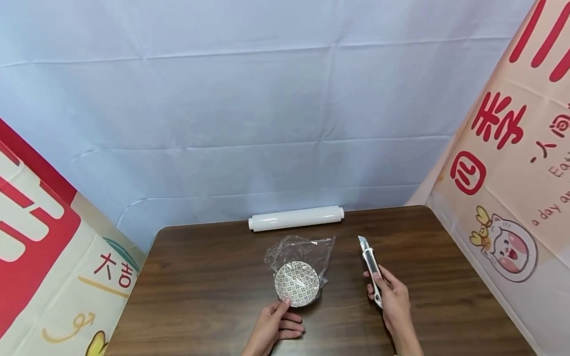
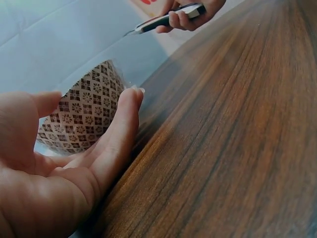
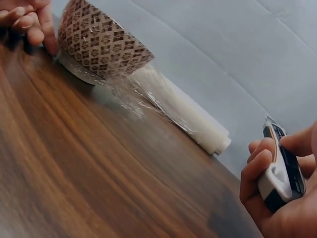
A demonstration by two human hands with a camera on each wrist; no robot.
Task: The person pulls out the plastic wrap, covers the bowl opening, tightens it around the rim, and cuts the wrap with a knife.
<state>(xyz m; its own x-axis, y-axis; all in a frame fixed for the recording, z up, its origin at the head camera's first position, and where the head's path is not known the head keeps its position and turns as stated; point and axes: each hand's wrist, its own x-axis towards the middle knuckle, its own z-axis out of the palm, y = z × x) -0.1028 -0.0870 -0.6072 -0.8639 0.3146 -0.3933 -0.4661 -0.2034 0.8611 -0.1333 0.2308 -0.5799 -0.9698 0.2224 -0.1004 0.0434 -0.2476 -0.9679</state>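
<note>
A small patterned bowl stands upright on the table, with clear plastic film across its top and spreading out behind it. My left hand holds its near side, thumb at the rim and fingers lower down; in the left wrist view the bowl's patterned side sits between thumb and fingers. To the right, my right hand grips a white and black utility knife, its blade out and pointing away from me. In the right wrist view my thumb lies along the knife's body.
A white roll of plastic film lies along the back edge of the brown wooden table. Behind hangs a pale blue cloth, with printed cloths at both sides.
</note>
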